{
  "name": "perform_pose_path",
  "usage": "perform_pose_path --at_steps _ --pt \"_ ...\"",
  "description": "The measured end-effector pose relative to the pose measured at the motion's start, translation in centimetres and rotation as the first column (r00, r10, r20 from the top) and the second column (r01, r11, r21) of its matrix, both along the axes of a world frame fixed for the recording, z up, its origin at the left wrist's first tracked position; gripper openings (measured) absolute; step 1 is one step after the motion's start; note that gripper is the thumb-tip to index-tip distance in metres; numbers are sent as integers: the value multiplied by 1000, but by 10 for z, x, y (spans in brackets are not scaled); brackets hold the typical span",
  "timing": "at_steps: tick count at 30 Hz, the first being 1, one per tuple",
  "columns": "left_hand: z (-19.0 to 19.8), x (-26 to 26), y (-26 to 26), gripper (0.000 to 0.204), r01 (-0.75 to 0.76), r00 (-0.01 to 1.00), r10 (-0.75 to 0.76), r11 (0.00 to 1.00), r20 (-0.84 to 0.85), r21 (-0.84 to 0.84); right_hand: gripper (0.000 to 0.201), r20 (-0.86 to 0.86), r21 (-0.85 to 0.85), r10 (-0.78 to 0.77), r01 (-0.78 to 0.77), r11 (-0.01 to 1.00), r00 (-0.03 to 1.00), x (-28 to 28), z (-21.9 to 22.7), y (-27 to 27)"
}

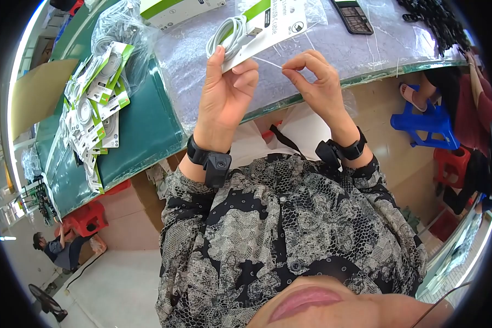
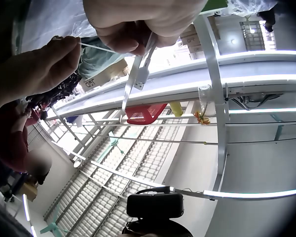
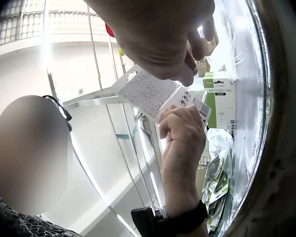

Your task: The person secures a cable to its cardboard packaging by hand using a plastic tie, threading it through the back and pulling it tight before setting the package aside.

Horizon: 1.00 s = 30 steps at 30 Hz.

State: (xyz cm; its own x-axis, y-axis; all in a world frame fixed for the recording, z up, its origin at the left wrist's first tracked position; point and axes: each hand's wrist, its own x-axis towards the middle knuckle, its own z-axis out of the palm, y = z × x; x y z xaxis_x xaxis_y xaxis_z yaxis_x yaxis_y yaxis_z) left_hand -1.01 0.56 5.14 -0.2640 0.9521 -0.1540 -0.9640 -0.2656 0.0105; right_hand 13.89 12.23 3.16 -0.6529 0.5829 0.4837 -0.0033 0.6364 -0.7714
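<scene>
Now, left hand (image 1: 224, 95) raised upright above the tabletop (image 1: 142, 131) edge, fingers curled round the lower end of a cable card (image 1: 257, 27), thumb pressed across its front. On the card, a white cable coil (image 1: 227, 35), sitting just above the left fingertips. From the right wrist view, printed back of the card (image 3: 153, 94) facing out, same hand (image 3: 182, 133) clamped on its lower corner. Right hand (image 1: 320, 82) beside it, wrist bent, thumb and forefinger pinching one end of a thin tie (image 1: 268, 62). Tie stretched straight across the gap between both hands, far end meeting the card at the left forefinger. From the left wrist view, tie (image 2: 101, 48) running as a pale line from the right fingertips (image 2: 64, 47) to the left hand.

Around: clear plastic sheet (image 1: 333, 49) spread over the tabletop right behind the hands. To the left, a heap of packed cards (image 1: 95, 98) with green trim, fanned along the green surface, well apart from the hands. Above them a bag (image 1: 120, 27) of loose white cables. At the far edge a dark tray (image 1: 352, 16), and further right a pile of black cords (image 1: 437, 22). Off the tabletop to the right, a blue stool (image 1: 426, 123). Nothing between the hands and the card; patterned sleeves filling the near foreground.
</scene>
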Motion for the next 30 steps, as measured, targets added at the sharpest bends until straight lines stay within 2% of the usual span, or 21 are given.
perform_pose_path --at_steps 23,25,30 --pt "-9 0 2 28 18 1000 -18 1000 -5 1 9 4 -21 7 -7 1000 1000 -4 -1 -4" --pt "-9 1 2 27 23 1000 -23 1000 0 -12 10 4 28 5 -5 1000 1000 -6 0 -3" --pt "-7 -2 0 25 8 995 -7 1000 103 -9 11 -1 76 26 -25 997 1000 -2 2 -4"
